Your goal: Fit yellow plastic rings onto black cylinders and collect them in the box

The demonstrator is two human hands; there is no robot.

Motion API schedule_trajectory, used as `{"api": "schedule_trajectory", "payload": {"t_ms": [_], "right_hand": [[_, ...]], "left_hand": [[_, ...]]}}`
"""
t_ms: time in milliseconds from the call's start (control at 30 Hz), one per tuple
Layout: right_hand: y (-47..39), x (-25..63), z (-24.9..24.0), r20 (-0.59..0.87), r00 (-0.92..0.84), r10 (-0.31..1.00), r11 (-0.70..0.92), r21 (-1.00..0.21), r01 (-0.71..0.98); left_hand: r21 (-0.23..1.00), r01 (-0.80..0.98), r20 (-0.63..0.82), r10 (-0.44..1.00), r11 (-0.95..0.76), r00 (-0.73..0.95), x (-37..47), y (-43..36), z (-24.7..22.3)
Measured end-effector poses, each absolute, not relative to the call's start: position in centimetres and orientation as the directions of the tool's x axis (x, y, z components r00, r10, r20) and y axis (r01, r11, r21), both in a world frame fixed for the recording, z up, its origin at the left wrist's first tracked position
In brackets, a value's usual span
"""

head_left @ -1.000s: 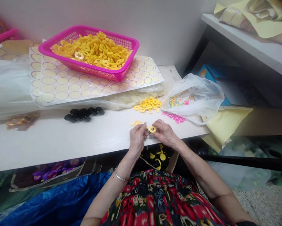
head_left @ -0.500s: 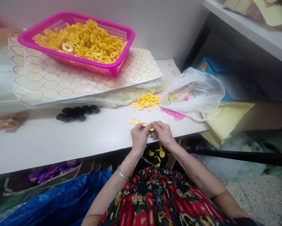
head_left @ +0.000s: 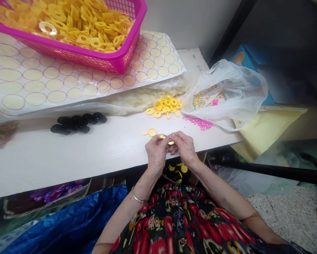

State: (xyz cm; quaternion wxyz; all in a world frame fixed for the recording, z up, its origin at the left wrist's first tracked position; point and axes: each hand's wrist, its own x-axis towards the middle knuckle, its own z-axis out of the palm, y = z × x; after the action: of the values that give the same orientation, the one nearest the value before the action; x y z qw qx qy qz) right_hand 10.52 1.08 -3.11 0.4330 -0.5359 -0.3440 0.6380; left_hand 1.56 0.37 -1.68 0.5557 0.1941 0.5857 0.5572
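Left hand [head_left: 156, 151] and right hand [head_left: 186, 146]: both grips pinched on one yellow piece [head_left: 171, 143], held between them above the near edge of the table [head_left: 108, 155]. Advised: steady it with the left, work the right's fingertips lightly, stay over the table.

Sheet of cream circles [head_left: 89, 90] lying over crumpled clear plastic [head_left: 121, 102], back of white table [head_left: 95, 151]. Shiny orange-brown packet [head_left: 1, 134], far left, cut by frame edge. Blue box [head_left: 241, 60] and yellow paper [head_left: 269, 128] at right, paper hanging past table edge. Below: carton [head_left: 20, 206] with purple packets [head_left: 58, 190], crinkled blue sheet [head_left: 76, 215], dark bar [head_left: 266, 171], speckled floor [head_left: 293, 215]. Grey wall [head_left: 179, 21] behind.
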Motion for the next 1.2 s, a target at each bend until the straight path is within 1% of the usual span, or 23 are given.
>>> {"api": "schedule_trajectory", "payload": {"t_ms": [267,433,533,633,733,867,1000,1200], "right_hand": [[1.2,10.0,-1.9,-0.473,-0.05,0.88,-0.47,-0.851,-0.233],[1.2,9.7,-1.9,-0.459,-0.049,0.887,-0.458,-0.864,-0.211],[1.1,9.6,-1.9,-0.456,-0.03,0.89,-0.454,-0.875,-0.169],[1.2,9.6,-2.2,-0.47,-0.013,0.882,-0.466,-0.871,-0.156],[1.3,9.7,-2.8,-0.466,-0.047,0.883,-0.467,-0.864,-0.187],[1.3,9.8,-3.3,-0.465,-0.073,0.882,-0.47,-0.859,-0.204],[1.3,10.0,-2.9,-0.46,-0.14,0.877,-0.481,-0.844,-0.237],[0.6,10.1,-2.1,-0.468,-0.146,0.871,-0.486,-0.785,-0.383]], "left_hand": [[0.876,-0.405,-0.42,0.828,0.262,-0.372,1.5,0.5,-1.7],[0.871,-0.375,-0.435,0.854,0.318,-0.286,1.5,0.6,-1.1],[0.876,-0.368,-0.423,0.862,0.311,-0.279,1.6,0.4,-1.1],[0.868,-0.37,-0.442,0.854,0.33,-0.275,1.5,0.4,-1.6],[0.87,-0.353,-0.448,0.85,0.344,-0.278,1.4,0.5,-2.1],[0.884,-0.338,-0.425,0.857,0.323,-0.293,1.3,0.5,-2.1],[0.9,-0.331,-0.388,0.866,0.283,-0.316,1.4,0.0,-1.9],[0.915,-0.332,-0.319,0.915,0.229,-0.248,1.3,-0.9,-2.3]]}}
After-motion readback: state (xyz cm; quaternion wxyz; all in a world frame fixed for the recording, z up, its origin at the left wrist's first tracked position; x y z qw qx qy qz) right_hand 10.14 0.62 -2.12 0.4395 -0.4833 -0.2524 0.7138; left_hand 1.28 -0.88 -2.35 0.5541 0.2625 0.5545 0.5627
